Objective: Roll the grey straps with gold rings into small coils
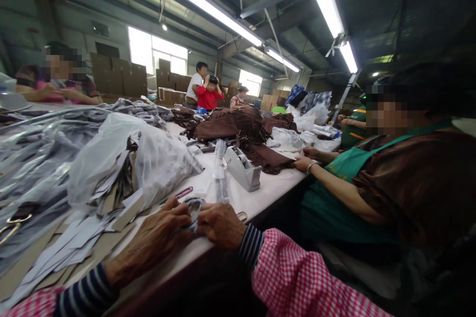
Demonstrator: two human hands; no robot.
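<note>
Between my two hands is a rolled-up grey strap (194,206) that looks plastic-wrapped, at the table's near edge. My left hand (163,228) closes on its left side with bent fingers. On the other side my right hand (221,223) is closed around it, its fingertips partly hidden. A gold metal ring or clasp (242,216) shows beside my right wrist. Just beyond my hands lie a pink-handled tool (184,192) and a long plastic-wrapped strap (220,178). A grey tape dispenser (243,171) stands farther to the right.
Cardboard strips (70,247) and a clear plastic bag (159,163) lie on the left, with many wrapped straps (44,153) behind. Brown fringed pieces (230,126) are heaped ahead. At right, a co-worker in a green apron (334,198) handles brown material; others are farther back.
</note>
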